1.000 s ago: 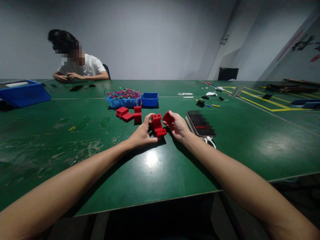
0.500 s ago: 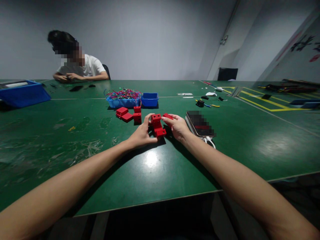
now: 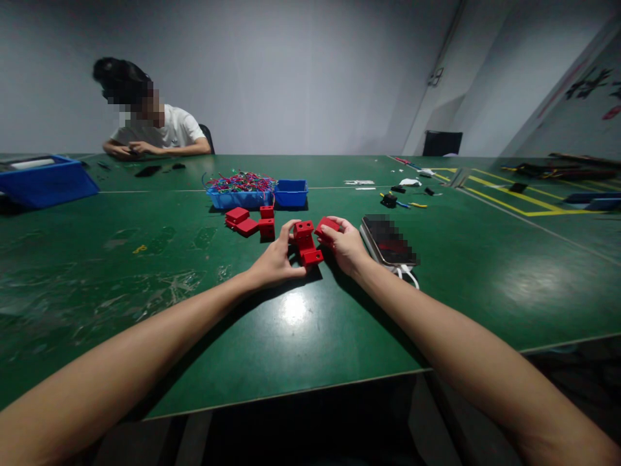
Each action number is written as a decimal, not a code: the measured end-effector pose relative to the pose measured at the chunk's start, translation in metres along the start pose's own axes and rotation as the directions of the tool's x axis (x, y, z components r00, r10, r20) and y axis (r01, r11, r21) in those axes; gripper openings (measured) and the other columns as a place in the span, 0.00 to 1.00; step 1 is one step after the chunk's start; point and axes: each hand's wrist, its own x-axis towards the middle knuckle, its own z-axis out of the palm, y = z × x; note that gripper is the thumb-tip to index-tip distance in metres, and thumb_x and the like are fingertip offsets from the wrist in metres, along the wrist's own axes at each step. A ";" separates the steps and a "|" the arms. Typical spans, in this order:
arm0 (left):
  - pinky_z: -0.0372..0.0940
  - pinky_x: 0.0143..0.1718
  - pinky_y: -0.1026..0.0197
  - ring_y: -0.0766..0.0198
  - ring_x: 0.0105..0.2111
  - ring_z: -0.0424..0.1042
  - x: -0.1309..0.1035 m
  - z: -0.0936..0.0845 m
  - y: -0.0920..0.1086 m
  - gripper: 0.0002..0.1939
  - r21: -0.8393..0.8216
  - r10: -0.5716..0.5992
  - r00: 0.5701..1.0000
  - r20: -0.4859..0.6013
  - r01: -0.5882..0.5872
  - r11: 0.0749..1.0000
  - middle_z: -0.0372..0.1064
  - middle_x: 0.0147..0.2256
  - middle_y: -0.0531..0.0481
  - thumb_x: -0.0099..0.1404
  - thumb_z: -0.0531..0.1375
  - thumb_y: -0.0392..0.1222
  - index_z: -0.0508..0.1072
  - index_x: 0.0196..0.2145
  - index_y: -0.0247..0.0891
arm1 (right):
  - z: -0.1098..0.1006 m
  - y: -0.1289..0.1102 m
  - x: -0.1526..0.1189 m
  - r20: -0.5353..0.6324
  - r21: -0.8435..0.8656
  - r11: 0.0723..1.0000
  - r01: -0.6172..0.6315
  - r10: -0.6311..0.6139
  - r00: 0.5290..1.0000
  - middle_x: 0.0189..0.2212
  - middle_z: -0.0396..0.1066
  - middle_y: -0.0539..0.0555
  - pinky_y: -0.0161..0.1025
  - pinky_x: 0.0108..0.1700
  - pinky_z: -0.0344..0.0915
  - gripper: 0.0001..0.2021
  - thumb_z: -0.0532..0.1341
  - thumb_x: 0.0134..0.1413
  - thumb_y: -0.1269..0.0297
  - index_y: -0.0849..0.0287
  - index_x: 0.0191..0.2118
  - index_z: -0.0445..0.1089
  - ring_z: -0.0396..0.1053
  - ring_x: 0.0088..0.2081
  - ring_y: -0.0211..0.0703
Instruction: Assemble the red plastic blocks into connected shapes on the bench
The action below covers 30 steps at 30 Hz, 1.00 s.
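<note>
So the left hand [image 3: 276, 262] has its fingers curved in a wide C around a stepped red bracket [image 3: 305, 246], thumb at the end nearer the bench's near edge, fingertips at the other end. Right hand [image 3: 348, 248] has a flat red block [image 3: 326, 226] pinched between thumb and fingers, just beside the bracket; can't tell if the two touch. Both are in from the middle of the near edge of the green bench [image 3: 291, 349]. As for clutter, a phone [image 3: 389, 238] with a white cable [image 3: 410, 276] sits right beside the right hand, so that side's tight. Past the left hand, toward the far edge, there's a little pile of red blocks [image 3: 240, 221] and another red bracket [image 3: 266, 228], and they stand between that hand and a blue tray [image 3: 237, 200] heaped with coloured wires [image 3: 245, 180]. A smaller blue bin [image 3: 292, 195] is snug against the tray. Bigger blue box [image 3: 53, 186] near the bench's left end, and someone in a white shirt [image 3: 180, 128] is leaning on the far edge.
</note>
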 end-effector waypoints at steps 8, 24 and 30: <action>0.68 0.54 0.50 0.53 0.50 0.74 0.000 0.001 -0.001 0.48 0.019 -0.014 1.000 0.004 0.014 1.000 0.69 0.52 0.41 0.53 0.68 0.43 0.44 0.63 0.42 | -0.006 0.003 0.005 0.027 -0.068 0.992 0.104 -0.102 0.994 0.27 0.75 0.47 0.35 0.40 0.69 0.18 0.74 0.32 0.74 0.60 0.32 0.68 0.72 0.30 0.35; 0.68 0.53 0.50 0.54 0.49 0.75 0.000 0.001 -0.002 0.48 0.010 -0.007 1.000 0.006 0.007 1.000 0.70 0.51 0.41 0.52 0.68 0.42 0.44 0.63 0.42 | -0.009 0.008 0.006 0.073 -0.218 0.971 0.095 -0.081 0.994 0.25 0.72 0.45 0.35 0.33 0.62 0.17 0.69 0.32 0.71 0.57 0.32 0.65 0.67 0.28 0.36; 0.68 0.52 0.50 0.54 0.49 0.75 0.000 0.001 -0.001 0.47 0.019 0.004 1.000 0.002 -0.004 1.000 0.70 0.51 0.41 0.53 0.68 0.42 0.44 0.63 0.43 | -0.009 0.008 0.008 0.085 -0.218 0.963 0.160 -0.144 0.986 0.29 0.73 0.47 0.37 0.38 0.63 0.18 0.71 0.31 0.66 0.57 0.33 0.67 0.69 0.33 0.39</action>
